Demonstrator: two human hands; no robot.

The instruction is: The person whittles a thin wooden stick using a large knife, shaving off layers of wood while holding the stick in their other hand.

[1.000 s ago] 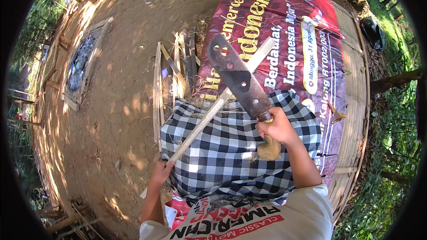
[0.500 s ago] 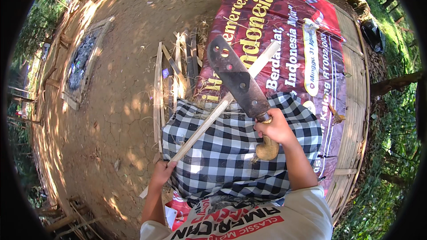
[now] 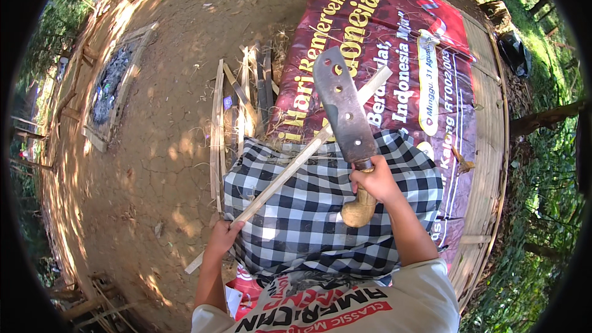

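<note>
My right hand (image 3: pixel 377 180) is closed round the wooden handle of a broad machete (image 3: pixel 346 108), whose dark blade has several holes and points away from me. Beneath or against the blade runs a long pale wooden strip (image 3: pixel 280 180), slanting from lower left to upper right. My left hand (image 3: pixel 223 237) grips this strip near its lower end, and a short tail sticks out past the hand. The blade hides part of the strip; whether the two touch, I cannot tell. A black-and-white checked cloth (image 3: pixel 296 222) covers my lap below both.
A dark red printed banner (image 3: pixel 308 55) covers much of a bamboo platform (image 3: pixel 484 166) at the right. Several loose strips (image 3: pixel 217 129) lie left of the banner on cracked bare earth. Farther left is a framed ash pit (image 3: pixel 111 89); a black bag (image 3: pixel 513 52) lies at the far right.
The machete's tip has swung to the right and its handle end to the left, so the blade stands more upright. The strip has shifted slightly, with more of its tail showing behind my left hand.
</note>
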